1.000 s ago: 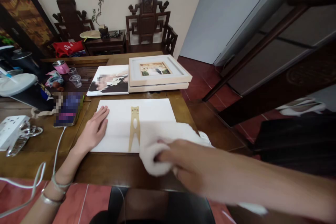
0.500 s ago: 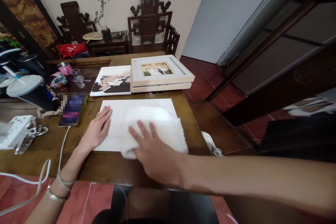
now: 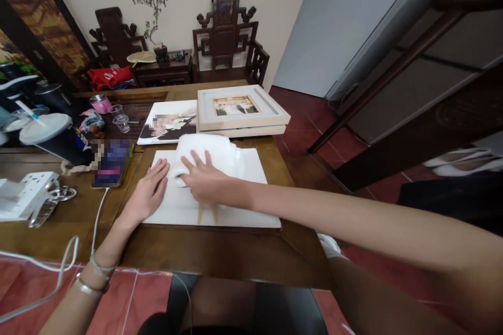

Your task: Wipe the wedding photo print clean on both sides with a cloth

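Observation:
A white rectangular board [image 3: 251, 209] lies on the wooden table in front of me. My left hand [image 3: 151, 191] rests flat on its left edge, fingers stretched out, holding nothing. On top of the board is a folded white cloth [image 3: 208, 144], bunched under my right hand [image 3: 206, 178]. That hand presses on the cloth with fingers spread over it and the thumb at its left edge, keeping hold of it. Two yellowish streaks show on the board just below my right hand. The cloth hides the board's upper middle.
Beyond the board lie a photo print [image 3: 168, 123] and stacked picture frames [image 3: 243, 120]. At left are a phone [image 3: 112, 165] on a white cable, a lidded cup [image 3: 53, 136], a power strip [image 3: 29, 193] and a clear hair claw [image 3: 51, 201]. The table edge [image 3: 298, 204] is at right.
My right hand has carried the cloth up and left across the board, baring its lower right part and the yellowish streaks. My left hand has stayed in place on the board.

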`<move>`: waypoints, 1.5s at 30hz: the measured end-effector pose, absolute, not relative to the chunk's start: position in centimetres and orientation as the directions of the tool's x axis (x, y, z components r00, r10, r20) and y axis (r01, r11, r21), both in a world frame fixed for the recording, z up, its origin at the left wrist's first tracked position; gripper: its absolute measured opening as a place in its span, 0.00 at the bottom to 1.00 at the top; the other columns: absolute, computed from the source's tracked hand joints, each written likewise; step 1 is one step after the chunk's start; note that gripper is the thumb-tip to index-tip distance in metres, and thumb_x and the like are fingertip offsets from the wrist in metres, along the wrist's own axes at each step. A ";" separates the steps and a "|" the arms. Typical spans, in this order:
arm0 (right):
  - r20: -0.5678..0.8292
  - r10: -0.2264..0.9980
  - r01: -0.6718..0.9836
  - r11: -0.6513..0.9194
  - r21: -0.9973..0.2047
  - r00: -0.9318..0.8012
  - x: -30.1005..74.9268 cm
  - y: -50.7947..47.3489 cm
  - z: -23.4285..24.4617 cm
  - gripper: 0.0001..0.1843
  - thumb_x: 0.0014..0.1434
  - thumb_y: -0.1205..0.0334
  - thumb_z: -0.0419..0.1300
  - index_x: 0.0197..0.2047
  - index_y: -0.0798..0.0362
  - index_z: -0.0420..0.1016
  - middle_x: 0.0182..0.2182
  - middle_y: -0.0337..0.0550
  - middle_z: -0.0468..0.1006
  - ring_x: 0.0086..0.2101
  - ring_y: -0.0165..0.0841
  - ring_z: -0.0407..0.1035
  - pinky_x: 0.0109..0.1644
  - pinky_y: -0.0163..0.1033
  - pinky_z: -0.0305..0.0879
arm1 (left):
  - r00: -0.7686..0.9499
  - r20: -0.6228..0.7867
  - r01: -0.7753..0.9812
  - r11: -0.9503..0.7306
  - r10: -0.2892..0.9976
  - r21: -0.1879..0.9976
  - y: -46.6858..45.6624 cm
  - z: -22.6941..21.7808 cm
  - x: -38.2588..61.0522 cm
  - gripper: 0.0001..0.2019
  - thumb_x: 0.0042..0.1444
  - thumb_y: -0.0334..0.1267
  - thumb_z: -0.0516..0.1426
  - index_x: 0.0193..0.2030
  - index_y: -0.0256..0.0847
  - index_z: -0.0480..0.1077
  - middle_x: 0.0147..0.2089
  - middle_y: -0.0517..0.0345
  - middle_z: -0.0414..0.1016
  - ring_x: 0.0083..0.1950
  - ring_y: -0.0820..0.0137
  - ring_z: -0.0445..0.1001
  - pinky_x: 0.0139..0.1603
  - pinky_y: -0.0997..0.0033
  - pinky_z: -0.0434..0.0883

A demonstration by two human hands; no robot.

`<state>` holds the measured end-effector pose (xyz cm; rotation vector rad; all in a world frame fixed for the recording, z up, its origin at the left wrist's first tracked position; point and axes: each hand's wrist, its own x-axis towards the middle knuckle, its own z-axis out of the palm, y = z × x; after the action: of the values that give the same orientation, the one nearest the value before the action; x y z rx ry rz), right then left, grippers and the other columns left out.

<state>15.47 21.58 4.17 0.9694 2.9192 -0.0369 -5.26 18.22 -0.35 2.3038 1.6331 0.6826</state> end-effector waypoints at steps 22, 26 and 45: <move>-0.108 0.616 0.625 0.775 -0.097 -0.780 13.2 21.4 5.9 0.28 0.60 0.71 0.50 0.63 0.65 0.64 0.64 0.70 0.59 0.63 0.61 0.52 0.62 0.70 0.50 | 0.224 0.239 0.782 -0.321 0.945 0.534 18.0 0.0 -5.4 0.28 0.67 0.49 0.43 0.66 0.35 0.62 0.70 0.45 0.60 0.72 0.57 0.53 0.72 0.51 0.50; 0.054 0.553 0.554 0.832 0.002 -0.831 12.9 19.2 3.9 0.24 0.62 0.69 0.49 0.61 0.60 0.69 0.66 0.69 0.55 0.64 0.61 0.51 0.62 0.73 0.45 | 0.044 0.255 0.643 -0.222 0.966 0.733 17.9 0.1 -5.5 0.32 0.67 0.54 0.40 0.67 0.33 0.60 0.69 0.44 0.60 0.70 0.58 0.58 0.72 0.55 0.53; -0.058 0.515 0.485 0.757 -0.437 -0.855 14.2 25.5 9.2 0.18 0.58 0.72 0.46 0.45 0.60 0.75 0.42 0.52 0.80 0.39 0.37 0.72 0.36 0.34 0.61 | 0.226 0.278 0.836 -0.333 0.934 0.437 17.9 0.3 -4.6 0.22 0.66 0.43 0.45 0.60 0.38 0.69 0.65 0.47 0.68 0.66 0.57 0.65 0.69 0.53 0.58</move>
<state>14.20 25.45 9.15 0.8569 3.0065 -0.7183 -4.55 17.92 0.32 2.2993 1.6848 0.7411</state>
